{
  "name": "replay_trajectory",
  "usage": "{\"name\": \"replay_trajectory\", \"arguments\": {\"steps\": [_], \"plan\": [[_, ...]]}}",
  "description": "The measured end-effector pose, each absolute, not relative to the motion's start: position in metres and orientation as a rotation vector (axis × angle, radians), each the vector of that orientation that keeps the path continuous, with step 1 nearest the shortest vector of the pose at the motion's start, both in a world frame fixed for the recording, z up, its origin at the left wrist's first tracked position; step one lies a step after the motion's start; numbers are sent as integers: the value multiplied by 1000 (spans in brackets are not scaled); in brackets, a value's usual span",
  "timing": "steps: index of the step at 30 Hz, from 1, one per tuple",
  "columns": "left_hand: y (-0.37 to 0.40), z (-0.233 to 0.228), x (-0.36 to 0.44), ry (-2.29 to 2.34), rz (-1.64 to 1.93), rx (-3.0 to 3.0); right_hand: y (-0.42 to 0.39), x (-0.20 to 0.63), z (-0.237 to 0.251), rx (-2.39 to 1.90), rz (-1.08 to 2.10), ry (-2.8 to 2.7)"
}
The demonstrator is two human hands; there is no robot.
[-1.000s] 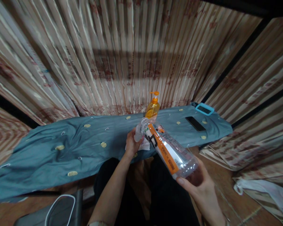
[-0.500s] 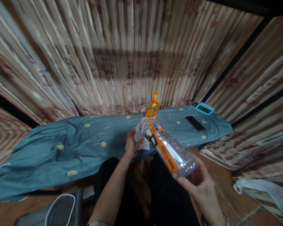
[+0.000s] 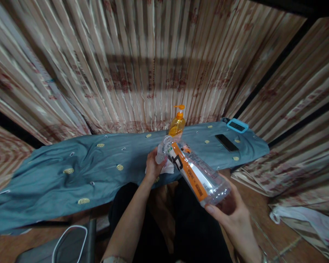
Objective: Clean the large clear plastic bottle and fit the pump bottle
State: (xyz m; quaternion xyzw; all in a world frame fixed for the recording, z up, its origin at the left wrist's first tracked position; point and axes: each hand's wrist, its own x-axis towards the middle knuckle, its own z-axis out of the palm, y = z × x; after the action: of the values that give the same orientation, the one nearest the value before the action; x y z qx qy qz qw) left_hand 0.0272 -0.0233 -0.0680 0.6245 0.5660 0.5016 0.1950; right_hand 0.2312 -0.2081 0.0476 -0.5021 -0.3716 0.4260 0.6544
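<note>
A large clear plastic bottle with an orange and white label lies tilted in the air, its mouth up and to the left. My right hand is closed round its base. At the neck end, my left hand is closed on a small translucent plastic piece, which meets the bottle's mouth; its exact kind I cannot make out. Below the neck, a white cloth or tissue shows partly. Just behind stands an upright pump bottle with an orange pump head and yellow contents.
A teal patterned cloth covers the long narrow table. To the right lie a black phone and a blue-framed digital clock. Striped curtains hang behind and at both sides. A grey seat is at lower left.
Almost nothing differs. Both hands hold the bottle and the translucent piece in the same pose; the whole view has shifted very slightly.
</note>
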Motion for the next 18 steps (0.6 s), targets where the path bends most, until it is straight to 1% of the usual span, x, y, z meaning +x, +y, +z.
{"name": "replay_trajectory", "arguments": {"steps": [18], "plan": [[-21, -70, 25, 1621, 1381, 1741, -208, 232, 47, -1168, 970, -884]]}}
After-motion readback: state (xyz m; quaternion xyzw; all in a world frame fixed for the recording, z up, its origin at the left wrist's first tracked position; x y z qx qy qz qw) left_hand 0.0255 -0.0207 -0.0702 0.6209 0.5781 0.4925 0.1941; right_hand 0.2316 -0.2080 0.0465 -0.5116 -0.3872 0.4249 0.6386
